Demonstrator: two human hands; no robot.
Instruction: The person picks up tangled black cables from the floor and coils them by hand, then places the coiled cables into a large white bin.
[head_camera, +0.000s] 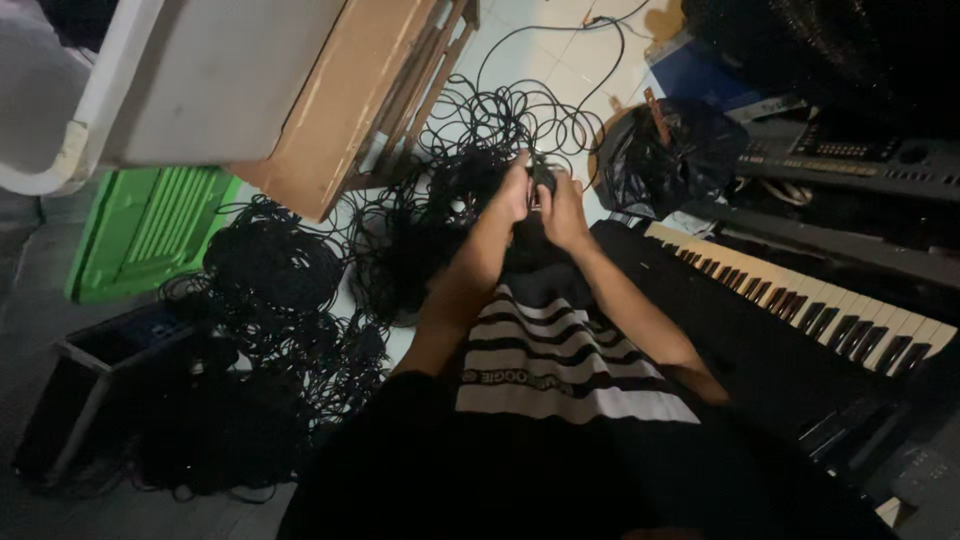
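While both grip it, left hand (513, 190) and right hand (562, 210) hold a black cable (541, 176) running away from the body.

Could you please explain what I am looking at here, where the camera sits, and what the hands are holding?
This is one picture from a camera worn on a person's head, looking down at their own arms; there is no machine. The left hand and right hand meet in front of the body, gripping a black cable between them. It belongs to a big tangle of black cables spread over the pale floor. To the right lies an electronic keyboard, with a second keyboard and a black plastic bag behind it. To the left are a green crate and a wooden board.
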